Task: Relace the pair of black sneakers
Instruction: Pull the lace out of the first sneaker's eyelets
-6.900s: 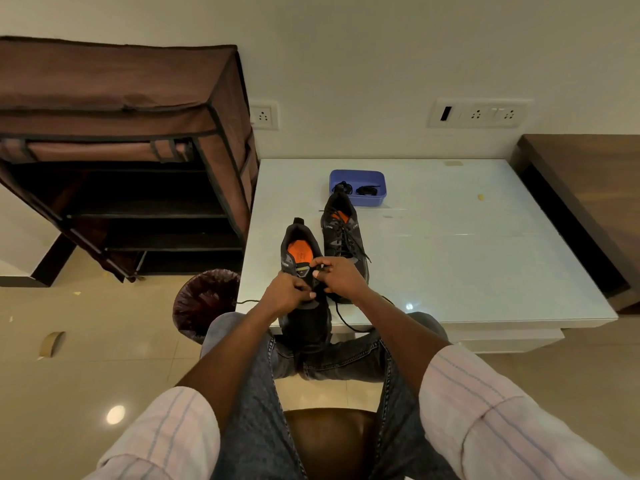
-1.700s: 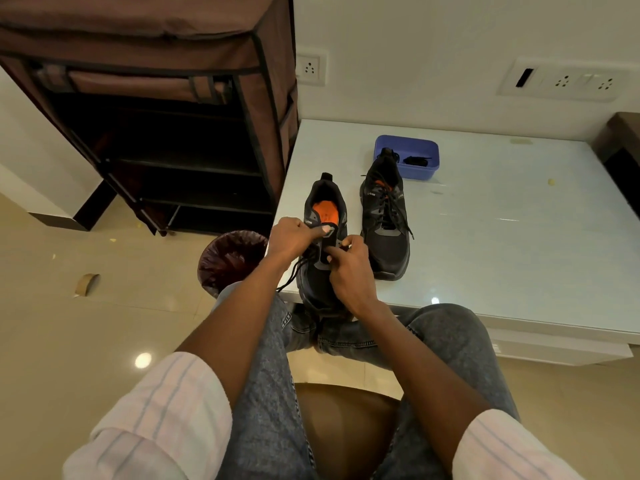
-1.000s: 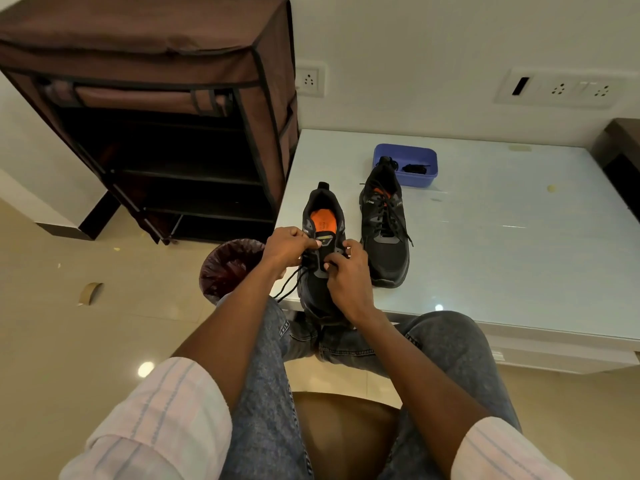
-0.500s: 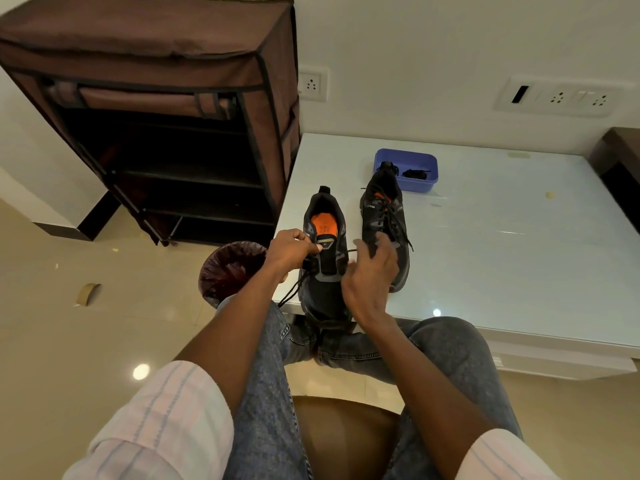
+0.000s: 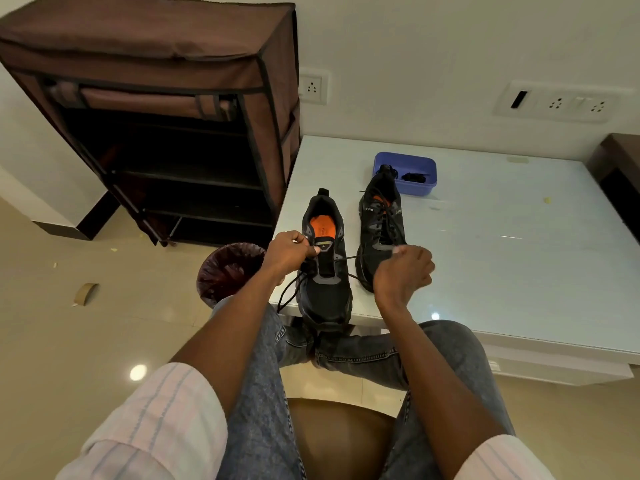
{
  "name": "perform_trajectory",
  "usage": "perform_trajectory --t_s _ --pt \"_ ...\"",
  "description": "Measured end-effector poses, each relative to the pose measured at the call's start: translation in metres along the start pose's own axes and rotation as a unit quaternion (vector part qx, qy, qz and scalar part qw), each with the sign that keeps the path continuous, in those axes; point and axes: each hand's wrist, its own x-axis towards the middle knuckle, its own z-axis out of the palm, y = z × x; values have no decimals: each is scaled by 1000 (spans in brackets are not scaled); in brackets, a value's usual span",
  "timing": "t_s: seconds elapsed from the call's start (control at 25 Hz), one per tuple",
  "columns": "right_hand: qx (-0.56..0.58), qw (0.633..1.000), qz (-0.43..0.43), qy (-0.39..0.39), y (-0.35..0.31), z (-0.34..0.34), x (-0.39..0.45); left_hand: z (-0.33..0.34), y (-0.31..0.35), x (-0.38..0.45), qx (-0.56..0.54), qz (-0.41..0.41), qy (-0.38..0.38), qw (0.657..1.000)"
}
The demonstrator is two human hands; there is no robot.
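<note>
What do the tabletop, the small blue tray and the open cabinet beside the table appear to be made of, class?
Tabletop: probably glass or gloss laminate; white, smooth, mirroring a ceiling light.
Blue tray: likely moulded plastic; even colour, rounded rim.
Cabinet: brown fabric cover with black trim, apparently over a frame; its top sags and wrinkles, and its front flap is rolled up.

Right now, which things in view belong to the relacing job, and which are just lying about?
Job: near sneaker, its lace pulled by right hand, left hand gripping the collar, second sneaker, blue tray holding spare laces.

Lying about: shoe rack, waste bin, tape roll.
</note>
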Motion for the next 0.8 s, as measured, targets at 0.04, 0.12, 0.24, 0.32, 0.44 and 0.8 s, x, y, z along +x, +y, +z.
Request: perform_trajectory --t_s 0.04,0.12,0.24,0.32,0.44,0.8 --pt "-11 1000 16 17 1 -2 0 0 0 0 4 1 1 1000" --pt "-22 994 -104 10 0 0 -10 0 0 0 11 6 -1 1000" --pt "-92 931 -329 -127 0 20 -31 1 -3 1 15 19 -5 1000" --pt "-106 910 -361 -176 2 28 -37 1 -3 -1 17 22 -5 1000" --pt "-41 926 -356 -117 -1 21 -34 0 -4 0 13 20 -5 1000" --pt "9 991 -137 5 5 3 -10 1 -2 0 28 27 5 999"
